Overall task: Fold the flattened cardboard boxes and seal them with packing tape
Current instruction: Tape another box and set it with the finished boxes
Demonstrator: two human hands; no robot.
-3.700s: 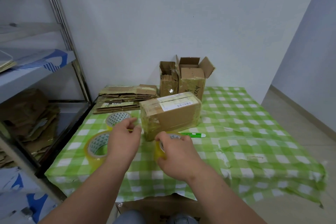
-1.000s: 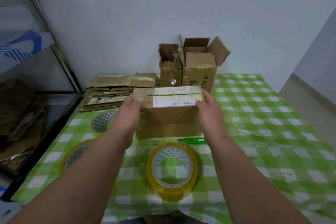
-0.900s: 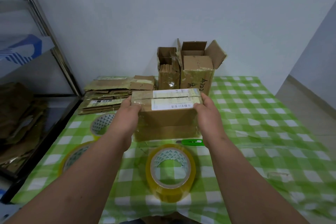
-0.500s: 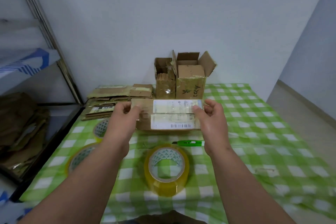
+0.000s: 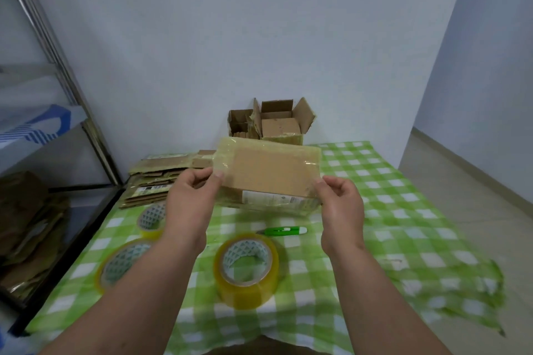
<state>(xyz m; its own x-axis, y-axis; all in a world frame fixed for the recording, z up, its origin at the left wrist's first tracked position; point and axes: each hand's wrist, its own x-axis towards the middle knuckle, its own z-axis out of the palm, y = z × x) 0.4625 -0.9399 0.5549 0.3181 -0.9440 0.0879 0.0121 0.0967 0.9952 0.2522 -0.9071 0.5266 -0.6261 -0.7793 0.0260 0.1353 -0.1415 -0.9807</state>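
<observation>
Box [image 5: 266, 174] tipped since label faced up; left hand [image 5: 191, 196], right hand [image 5: 340, 204] pinch ends. Keep rotating, check seams before next tape roll [image 5: 246, 269] pass.

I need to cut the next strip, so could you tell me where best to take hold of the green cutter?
Grip the green cutter across its long sides at mid-body, coming from above: it lies flat on the tablecloth, lengthwise left to right, apart from the tape roll.

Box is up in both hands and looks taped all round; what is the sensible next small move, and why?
Probably set the taped box down by the open boxes at the wall. Left hand and right hand hold its ends off the table, glossy tape covers its visible face and edges, and the flattened boxes wait.
</observation>
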